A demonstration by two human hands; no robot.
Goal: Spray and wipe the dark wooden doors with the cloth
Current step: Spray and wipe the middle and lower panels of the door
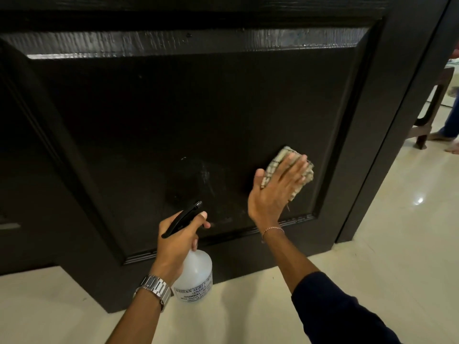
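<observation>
A dark wooden door [173, 108] with a raised square panel fills most of the view. My left hand [177, 240] grips a clear spray bottle [196, 276] by its black trigger head, nozzle aimed at the lower panel, where a faint patch of wet mist [203, 175] shows. My right hand [278, 187] lies flat, fingers spread, pressing a folded checked cloth [280, 157] against the panel near its lower right corner. Part of the cloth is hidden under my fingers.
Glossy cream floor tiles [397, 232] run under the door and off to the right. Beyond the door's right edge stand a dark wooden furniture leg [432, 108] and a person's feet [447, 140]. A second dark door panel [22, 170] sits at the left.
</observation>
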